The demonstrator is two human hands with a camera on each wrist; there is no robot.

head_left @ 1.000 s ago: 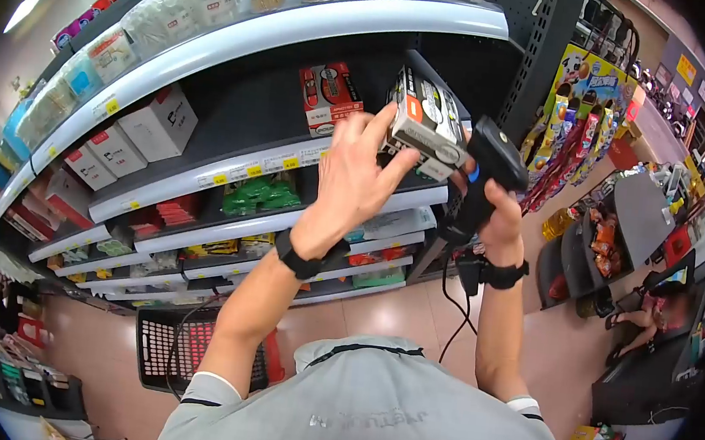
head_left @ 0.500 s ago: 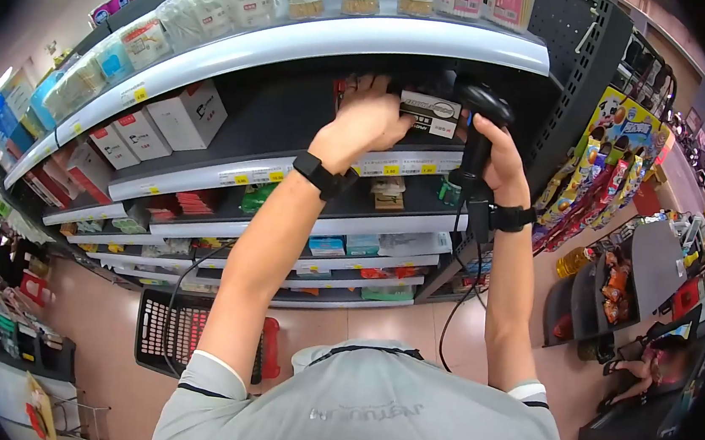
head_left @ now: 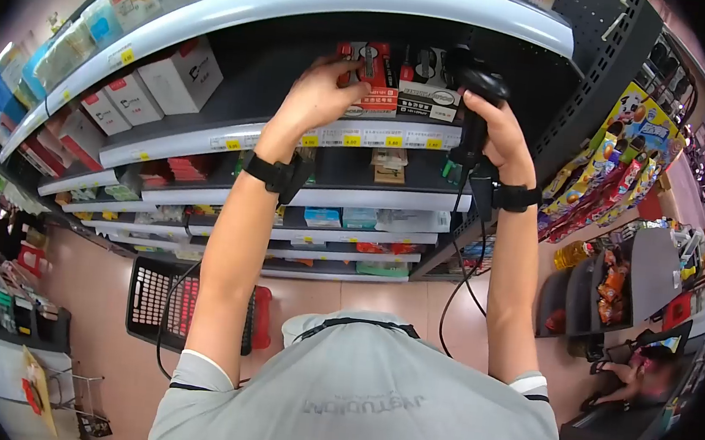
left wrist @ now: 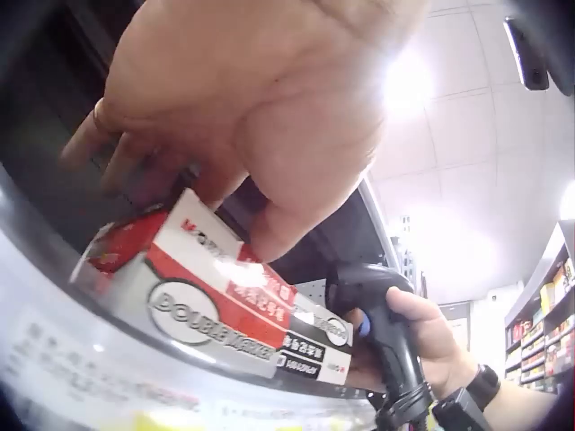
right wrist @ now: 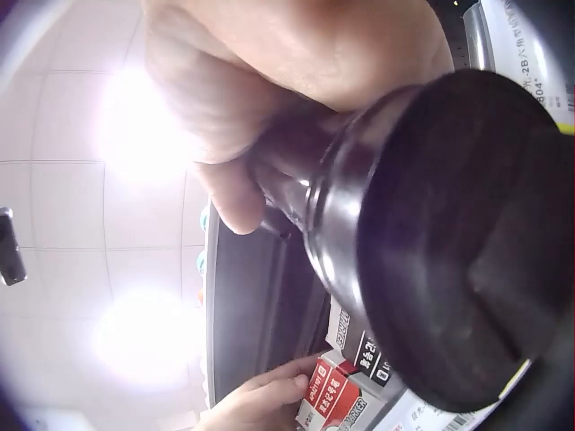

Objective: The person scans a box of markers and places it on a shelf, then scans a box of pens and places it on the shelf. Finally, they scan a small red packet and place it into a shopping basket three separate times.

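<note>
My left hand (head_left: pixel 317 98) is at a red-and-white marker box (head_left: pixel 378 101) on the shelf, thumb on its top near the front and fingers at its left side. "Double marker" is printed on its front (left wrist: pixel 202 314) in the left wrist view. Right beside it stands a black-and-white marker box (head_left: pixel 431 105) of like size. With my right hand (head_left: pixel 505 148) I grip the handle of a black barcode scanner (head_left: pixel 478 84), its head close to the black-and-white box. The scanner's head (right wrist: pixel 458 242) fills much of the right wrist view and hides part of that box.
White boxes (head_left: pixel 183 81) stand farther left on this shelf. An upper shelf edge (head_left: pixel 305 3) overhangs the boxes, and price tags (head_left: pixel 352 139) line the front rail. The scanner's cable (head_left: pixel 451 297) hangs down. A shopping basket (head_left: pixel 150 298) sits on the floor; snack packets (head_left: pixel 585 183) hang at right.
The black-and-white box, tilted up in my left hand a second ago, now rests on the shelf. My left hand has moved left onto the red-and-white box, now beside it. The scanner stays gripped.
</note>
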